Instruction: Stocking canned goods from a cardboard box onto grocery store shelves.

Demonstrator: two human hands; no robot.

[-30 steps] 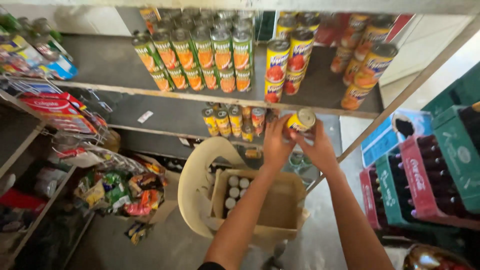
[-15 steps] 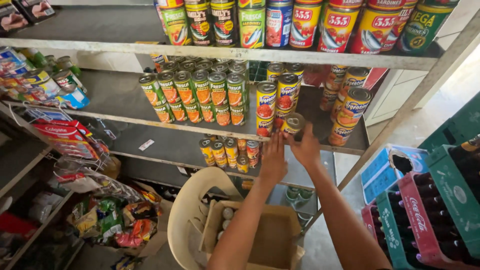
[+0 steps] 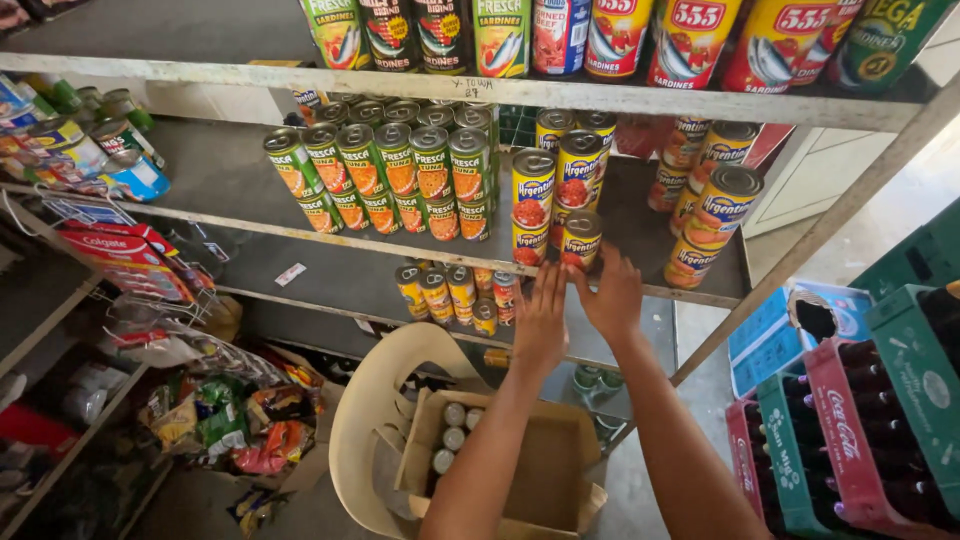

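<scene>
A red-and-yellow labelled can (image 3: 581, 238) stands at the front edge of the middle shelf (image 3: 640, 215), beside a stack of like cans (image 3: 533, 205). My right hand (image 3: 612, 297) reaches up from below, its fingers wrapped on the can's lower part. Just left of it, my left hand (image 3: 540, 322) is held flat with fingers straight and apart, its tips near the shelf edge under the stacked cans, holding nothing.
Green-and-orange cans (image 3: 395, 175) fill the middle shelf's left; taller cans (image 3: 700, 40) line the top shelf. Below me, an open cardboard box (image 3: 545, 470) with several cans rests on a beige plastic chair (image 3: 375, 420). Red and green bottle crates (image 3: 860, 420) stand at right, snack packets (image 3: 230, 420) at left.
Both hands lifted the can from over the box up to the middle shelf. It now stands on the shelf edge, and my left hand has come off it.
</scene>
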